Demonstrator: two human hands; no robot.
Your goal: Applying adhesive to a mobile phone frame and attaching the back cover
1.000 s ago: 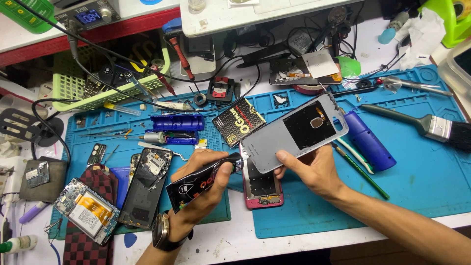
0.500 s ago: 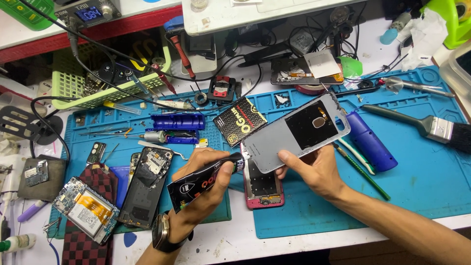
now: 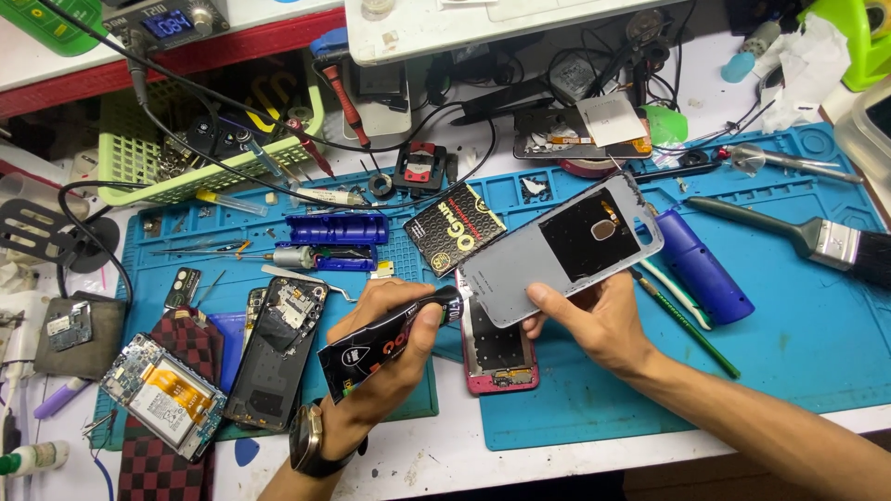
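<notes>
Blue repair mats (image 3: 817, 334) cover our cluttered bench. Our left hand (image 3: 390, 357) has its fingers wrapped around a black glue tube (image 3: 380, 343), nozzle touching the lower corner of the grey phone back cover (image 3: 561, 246). Our right hand (image 3: 594, 320) pinches that cover, raised above the pink-framed phone (image 3: 497, 348); since a second ago little has shifted, so we judge gluing continues

The left hand (image 3: 390, 357) grips a black glue tube (image 3: 380, 341), its nozzle touching the lower edge of a grey phone back cover (image 3: 561, 249) held tilted by the right hand (image 3: 589, 320). Under the cover a pink-framed phone (image 3: 499, 348) lies on the blue mat (image 3: 807, 343). Near the table's left edge lie an opened black phone (image 3: 277, 357) and a circuit assembly (image 3: 162, 394). A paintbrush (image 3: 817, 237) lies toward the right edge.
</notes>
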